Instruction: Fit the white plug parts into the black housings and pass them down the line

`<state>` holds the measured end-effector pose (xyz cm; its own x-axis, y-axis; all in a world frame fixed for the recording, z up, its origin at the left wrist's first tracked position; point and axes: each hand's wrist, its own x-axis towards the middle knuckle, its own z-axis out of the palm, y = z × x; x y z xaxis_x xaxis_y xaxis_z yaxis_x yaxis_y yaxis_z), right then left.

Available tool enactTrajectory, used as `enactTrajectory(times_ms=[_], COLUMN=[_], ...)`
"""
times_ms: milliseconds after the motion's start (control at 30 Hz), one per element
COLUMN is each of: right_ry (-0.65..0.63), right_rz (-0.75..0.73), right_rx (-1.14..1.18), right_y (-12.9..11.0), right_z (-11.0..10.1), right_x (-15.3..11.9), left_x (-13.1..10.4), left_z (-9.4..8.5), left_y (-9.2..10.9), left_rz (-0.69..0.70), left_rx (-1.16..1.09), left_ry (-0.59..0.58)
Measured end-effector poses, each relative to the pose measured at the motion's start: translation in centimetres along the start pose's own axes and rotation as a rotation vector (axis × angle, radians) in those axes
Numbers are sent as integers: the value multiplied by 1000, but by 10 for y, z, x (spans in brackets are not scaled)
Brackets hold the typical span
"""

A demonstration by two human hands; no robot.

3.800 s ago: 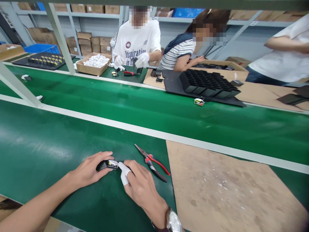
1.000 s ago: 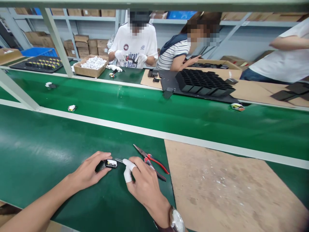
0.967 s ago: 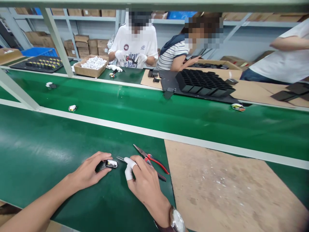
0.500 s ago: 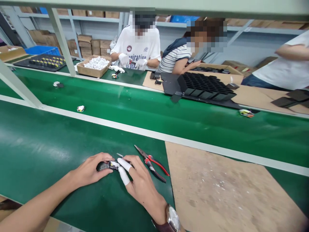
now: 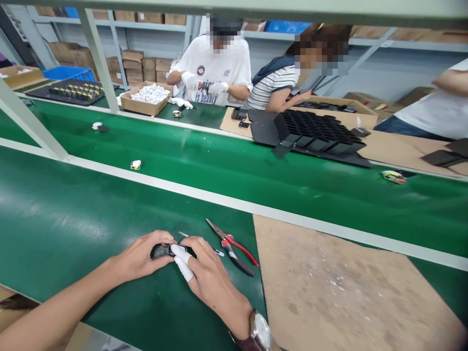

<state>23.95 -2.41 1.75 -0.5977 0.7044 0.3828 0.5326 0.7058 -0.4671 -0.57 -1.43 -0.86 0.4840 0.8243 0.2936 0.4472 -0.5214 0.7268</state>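
Observation:
A small black plastic housing with a circuit board partly visible inside is held just above the green bench. My left hand grips its left side between thumb and fingers. White finger covers sit on two fingers of my right hand, which closes on the housing from the right and presses at its open face, hiding much of it. Metal tweezers lie partly under my right hand. Just right of that hand, long-nose pliers with red and black handles rest on the bench, jaws pointing away.
Cardboard covers the bench at right. Beyond a pale rail, the green belt carries a circuit assembly and another. Across it, co-workers stand near a box of white parts and rows of black cases. A slanted post stands left.
My right fingers have moved left over the housing's open face, covering the board that showed before. More of the tweezers shows. Belt items appear shifted right; the view has also moved slightly.

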Motion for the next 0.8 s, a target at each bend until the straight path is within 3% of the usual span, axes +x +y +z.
enactTrajectory(times_ms=[233,500,800], right_ry=[59,83,142], right_rz=[76,105,1], right_rx=[206,81,9], right_y=[3,8,10], right_z=[-2,-2,3], right_x=[-2,-7,-7], left_x=[3,6,7], left_z=[-3,-5,-4], left_y=[7,8,10], left_rz=[4,16,43], left_rx=[36,17,31], left_ry=[-17,-41,-33])
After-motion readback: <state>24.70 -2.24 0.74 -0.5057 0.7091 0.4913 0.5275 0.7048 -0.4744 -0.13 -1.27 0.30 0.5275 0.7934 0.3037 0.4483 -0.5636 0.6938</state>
